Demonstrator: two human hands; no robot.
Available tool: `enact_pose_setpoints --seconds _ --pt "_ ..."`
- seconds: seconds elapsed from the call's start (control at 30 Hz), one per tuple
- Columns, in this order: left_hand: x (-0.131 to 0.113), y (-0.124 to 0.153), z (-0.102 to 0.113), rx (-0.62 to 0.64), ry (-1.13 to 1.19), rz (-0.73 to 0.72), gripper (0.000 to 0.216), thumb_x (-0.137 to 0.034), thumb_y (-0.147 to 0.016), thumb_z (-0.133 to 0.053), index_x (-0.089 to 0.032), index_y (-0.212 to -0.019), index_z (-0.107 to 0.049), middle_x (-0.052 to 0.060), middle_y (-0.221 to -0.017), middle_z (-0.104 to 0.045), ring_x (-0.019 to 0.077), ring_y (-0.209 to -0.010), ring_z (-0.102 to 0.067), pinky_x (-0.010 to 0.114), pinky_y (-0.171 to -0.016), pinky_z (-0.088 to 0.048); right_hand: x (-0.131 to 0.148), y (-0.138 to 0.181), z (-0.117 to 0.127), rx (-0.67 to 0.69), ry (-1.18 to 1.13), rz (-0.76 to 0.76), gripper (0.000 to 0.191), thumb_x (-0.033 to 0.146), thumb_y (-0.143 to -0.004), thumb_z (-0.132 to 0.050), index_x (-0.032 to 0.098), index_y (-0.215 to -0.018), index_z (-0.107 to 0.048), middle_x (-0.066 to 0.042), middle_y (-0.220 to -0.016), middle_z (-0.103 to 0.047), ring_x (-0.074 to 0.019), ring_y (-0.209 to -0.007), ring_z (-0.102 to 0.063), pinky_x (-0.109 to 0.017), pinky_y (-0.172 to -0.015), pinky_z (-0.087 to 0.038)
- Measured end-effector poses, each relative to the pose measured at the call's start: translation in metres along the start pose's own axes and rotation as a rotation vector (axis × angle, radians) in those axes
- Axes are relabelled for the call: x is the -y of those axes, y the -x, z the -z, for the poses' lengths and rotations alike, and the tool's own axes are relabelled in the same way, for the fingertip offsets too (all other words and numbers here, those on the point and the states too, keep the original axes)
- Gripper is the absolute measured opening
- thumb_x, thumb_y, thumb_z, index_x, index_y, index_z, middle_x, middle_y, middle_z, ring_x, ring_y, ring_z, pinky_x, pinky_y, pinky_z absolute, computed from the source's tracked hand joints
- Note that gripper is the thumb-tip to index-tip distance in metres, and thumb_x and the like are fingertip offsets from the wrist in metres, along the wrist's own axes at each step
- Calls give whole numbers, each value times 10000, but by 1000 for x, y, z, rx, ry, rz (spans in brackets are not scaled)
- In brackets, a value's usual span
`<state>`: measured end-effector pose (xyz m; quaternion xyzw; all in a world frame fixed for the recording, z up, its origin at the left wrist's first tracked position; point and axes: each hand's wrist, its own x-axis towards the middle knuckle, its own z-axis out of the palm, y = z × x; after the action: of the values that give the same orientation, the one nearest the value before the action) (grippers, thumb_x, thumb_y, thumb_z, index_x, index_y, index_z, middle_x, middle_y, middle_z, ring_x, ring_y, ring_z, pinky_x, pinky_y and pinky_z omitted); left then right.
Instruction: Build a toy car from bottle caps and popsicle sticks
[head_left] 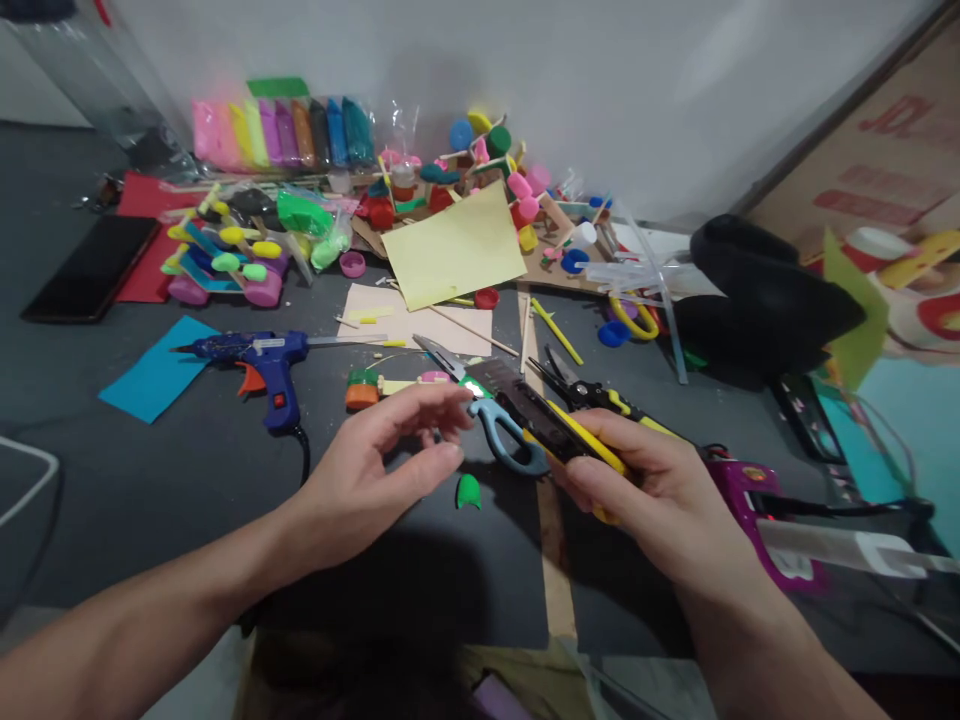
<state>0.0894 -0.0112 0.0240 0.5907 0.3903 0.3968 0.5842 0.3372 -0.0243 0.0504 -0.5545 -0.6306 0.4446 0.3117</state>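
My right hand is closed round a black-and-yellow utility knife, thumb on its side, with the dark front end pointing up and left. Opposite it, my left hand is half curled with thumb and fingers apart, close to the knife's front; its inner fingers are partly hidden. Beneath the knife lie scissors with blue-grey handles, their blades partly covered. A small green rounded piece rests on the dark table between my hands. Just beyond my left hand is a small orange-and-green block.
A blue glue gun lies at left, its cord running toward me. Black-and-yellow pliers lie right of the scissors. Farther back are yellow paper, a small model with pink wheels, and coloured clay packs. A phone lies far left.
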Motion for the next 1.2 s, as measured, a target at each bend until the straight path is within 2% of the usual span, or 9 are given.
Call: enact_pose_setpoints --seconds 0.13,0.27,0.4,0.57,0.63,0.73,0.8,1.0,1.2 --pt "2 -2 4 59 382 71 416 -286 -907 -696 -322 -1318 -641 31 -1114 -745 144 -931 -672 234 -822 -524 2 -1 1 201 -181 -139 337 512 -873 -671 176 -865 -696 17 -647 -535 -81 -501 -441 -198 -417 -314" --pt "2 -5 3 -9 505 118 237 -271 -867 -743 -253 -1104 -750 41 -963 -770 165 -847 -715 235 -712 -558 2 -3 0 307 -278 -199 379 545 -871 -663 167 -852 -671 16 -663 -521 -76 -511 -433 -185 -421 -306" --pt "-1 -9 2 -81 572 166 198 -262 -757 -840 -178 -900 -731 6 -850 -746 126 -638 -696 248 -654 -572 3 -3 -2 315 -248 -156 338 504 -899 -649 168 -899 -683 15 -681 -525 -75 -524 -440 -178 -420 -318" --pt "-6 -13 2 -88 608 117 201 -225 -749 -836 -161 -825 -661 27 -841 -752 152 -737 -720 232 -624 -589 2 -2 -3 222 -214 -116 393 555 -908 -601 168 -854 -638 31 -607 -503 -80 -469 -406 -202 -402 -301" --pt "-6 -13 3 -82 616 108 180 -201 -774 -812 -168 -862 -658 21 -842 -753 144 -729 -722 231 -631 -592 -1 -3 -2 86 -60 -31 356 529 -917 -595 180 -921 -667 7 -664 -573 -106 -514 -486 -224 -445 -362" --pt "-5 -12 3 -78 621 128 209 -204 -811 -777 -194 -986 -664 19 -848 -756 146 -721 -724 241 -641 -589 -10 -7 3 -189 360 157 288 451 -933 -592 203 -1043 -689 -46 -875 -697 -182 -735 -638 -285 -640 -480" --pt "-3 -12 3 -72 601 144 198 -225 -845 -746 -202 -1029 -679 17 -836 -749 138 -703 -711 245 -652 -580 -18 -13 8 -289 628 229 292 414 -953 -558 190 -1094 -680 -82 -979 -724 -231 -850 -670 -331 -742 -492" --pt "-1 -10 0 34 589 245 165 -327 -884 -717 -163 -905 -712 -9 -681 -673 104 -601 -660 229 -630 -554 -38 -28 12 -316 1053 192 301 316 -970 -477 134 -1135 -652 -142 -983 -703 -299 -886 -652 -387 -743 -479" --pt "-5 -10 1 19 644 301 172 -290 -859 -743 -160 -969 -724 37 -823 -740 133 -683 -716 232 -641 -587 -35 -28 8 -290 1037 246 284 323 -948 -524 139 -1106 -672 -166 -944 -683 -346 -880 -640 -464 -747 -516"
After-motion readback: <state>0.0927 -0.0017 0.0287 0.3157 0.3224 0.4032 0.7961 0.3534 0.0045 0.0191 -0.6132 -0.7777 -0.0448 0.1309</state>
